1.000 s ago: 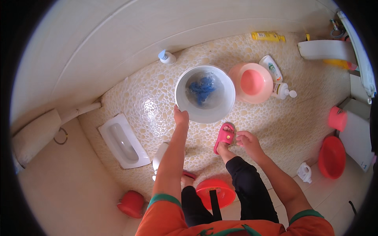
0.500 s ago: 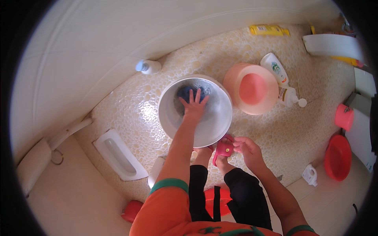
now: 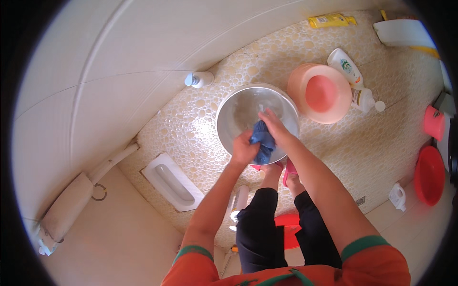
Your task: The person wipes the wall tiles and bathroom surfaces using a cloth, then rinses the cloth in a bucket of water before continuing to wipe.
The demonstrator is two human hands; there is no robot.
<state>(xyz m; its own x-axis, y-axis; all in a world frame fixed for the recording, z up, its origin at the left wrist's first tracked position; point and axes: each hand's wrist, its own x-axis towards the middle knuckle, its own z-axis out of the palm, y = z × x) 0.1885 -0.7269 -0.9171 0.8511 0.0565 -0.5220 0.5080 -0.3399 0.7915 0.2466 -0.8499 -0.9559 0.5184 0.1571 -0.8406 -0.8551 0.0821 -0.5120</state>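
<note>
A bunched, dark-blue wet cloth [image 3: 262, 144] is held over the near part of a large silver metal basin [image 3: 227, 125]. My left hand [image 3: 244, 147] has its fingers closed on the cloth from the left. On the cloth's other side, my right hand [image 3: 276, 127] grips it toward the upper end, its fingertips partly hidden. Water with a little foam lies in the basin, which stands on the pebble-patterned floor just beyond my feet in pink slippers [image 3: 289, 172].
A pale pink bucket-like container [image 3: 296, 90] touches or nearly touches the basin's right side. White bottles [image 3: 345, 66] lie beyond it. A pump bottle [image 3: 202, 79] is near the wall. A squat toilet [image 3: 174, 183] lies at left; a red basin [image 3: 428, 176] leans at right.
My left hand has lifted the cloth from the basin's bottom and drawn it nearer. My right hand has moved from beside my foot onto the cloth. The whole view has shifted.
</note>
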